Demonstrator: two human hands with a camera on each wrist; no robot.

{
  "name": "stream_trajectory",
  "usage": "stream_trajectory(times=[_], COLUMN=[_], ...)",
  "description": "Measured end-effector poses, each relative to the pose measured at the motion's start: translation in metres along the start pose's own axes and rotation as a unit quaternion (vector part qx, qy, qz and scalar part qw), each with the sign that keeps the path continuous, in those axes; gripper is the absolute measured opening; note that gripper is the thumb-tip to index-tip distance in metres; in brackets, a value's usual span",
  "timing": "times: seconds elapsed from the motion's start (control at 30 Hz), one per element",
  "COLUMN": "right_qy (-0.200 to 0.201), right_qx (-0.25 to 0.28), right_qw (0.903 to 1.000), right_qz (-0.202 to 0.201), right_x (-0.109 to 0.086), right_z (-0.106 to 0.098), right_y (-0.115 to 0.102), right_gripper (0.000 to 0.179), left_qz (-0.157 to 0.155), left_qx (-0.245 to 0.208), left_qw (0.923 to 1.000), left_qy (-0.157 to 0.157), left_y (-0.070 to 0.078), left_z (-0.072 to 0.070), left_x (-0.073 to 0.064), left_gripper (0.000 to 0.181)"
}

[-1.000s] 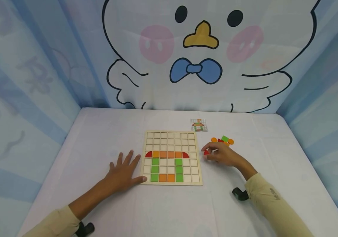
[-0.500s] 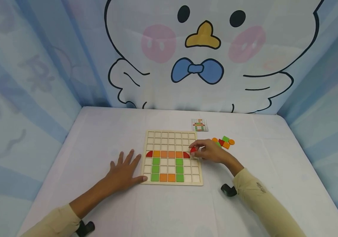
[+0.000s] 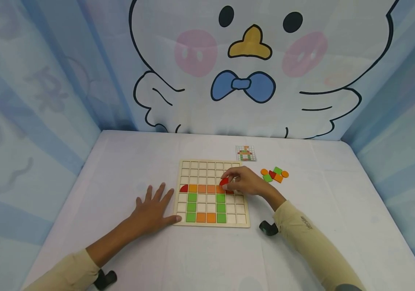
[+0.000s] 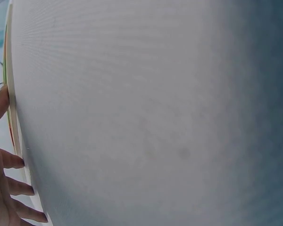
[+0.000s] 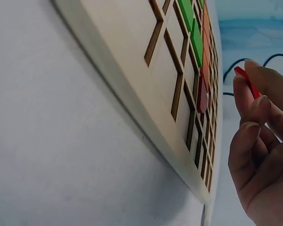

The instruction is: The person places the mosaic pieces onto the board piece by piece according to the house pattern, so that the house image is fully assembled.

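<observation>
A wooden grid board (image 3: 236, 208) lies mid-table, with green, orange and red tiles set in some of its cells. My right hand (image 3: 245, 180) pinches a red tile with a curved edge (image 3: 224, 181) between thumb and forefinger. It hovers over the right part of the board, by the right end of the orange row. In the right wrist view the red tile (image 5: 247, 82) shows edge-on, raised above the board. My left hand (image 3: 153, 212) rests on the table with fingers spread, its thumb touching the board's lower left corner. The left wrist view shows the left hand's fingers (image 4: 20, 187) stretched out.
Several loose tiles, among them an orange square (image 3: 278, 178), lie right of the board. A small pattern card (image 3: 245, 153) with a coloured grid figure lies behind it. A printed curtain (image 3: 193, 109) closes off the far side of the table.
My right hand has carried the red tile leftward from beside the loose tiles to over the board. The left hand has stayed in place.
</observation>
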State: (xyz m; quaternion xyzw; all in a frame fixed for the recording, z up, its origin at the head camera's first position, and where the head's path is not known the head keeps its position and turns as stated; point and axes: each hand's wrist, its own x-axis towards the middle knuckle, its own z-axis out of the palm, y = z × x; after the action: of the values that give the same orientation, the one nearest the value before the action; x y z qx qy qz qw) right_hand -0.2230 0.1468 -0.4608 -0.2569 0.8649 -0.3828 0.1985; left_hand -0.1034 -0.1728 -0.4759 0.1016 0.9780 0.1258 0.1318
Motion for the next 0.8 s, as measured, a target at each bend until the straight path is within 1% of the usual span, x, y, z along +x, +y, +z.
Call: stream_trajectory(times=[0.13, 0.27, 0.33, 0.43, 0.63, 0.8], right_qy=[0.002, -0.009, -0.015, -0.022, -0.03, -0.026], right_qx=[-0.005, -0.006, -0.007, -0.01, -0.027, -0.03], right_qw=[0.9998, 0.9993, 0.9991, 0.999, 0.9985, 0.9991], right_qz=[-0.017, -0.035, -0.038, -0.037, -0.038, -0.018], right_x=[0.014, 0.027, 0.032, 0.04, 0.053, 0.061], right_z=[0.007, 0.014, 0.017, 0.022, 0.033, 0.039], right_y=[-0.005, -0.015, -0.019, -0.025, -0.032, -0.038], right_gripper=[0.021, 0.024, 0.026, 0.029, 0.026, 0.022], left_qz=[-0.004, -0.007, -0.008, -0.008, -0.012, -0.015], left_qx=[-0.003, -0.005, -0.003, 0.001, 0.001, 0.003], left_qw=[1.0, 0.9999, 0.9999, 0.9999, 0.9998, 0.9997], left_qy=[-0.005, -0.007, -0.009, -0.011, -0.016, -0.017], left_y=[0.001, 0.003, 0.003, 0.003, 0.002, 0.001], left_z=[-0.002, -0.003, -0.003, -0.003, -0.003, -0.001], left_x=[0.0, 0.0, 0.0, 0.0, 0.001, 0.002], left_gripper=[0.093, 0.093, 0.094, 0.093, 0.093, 0.094])
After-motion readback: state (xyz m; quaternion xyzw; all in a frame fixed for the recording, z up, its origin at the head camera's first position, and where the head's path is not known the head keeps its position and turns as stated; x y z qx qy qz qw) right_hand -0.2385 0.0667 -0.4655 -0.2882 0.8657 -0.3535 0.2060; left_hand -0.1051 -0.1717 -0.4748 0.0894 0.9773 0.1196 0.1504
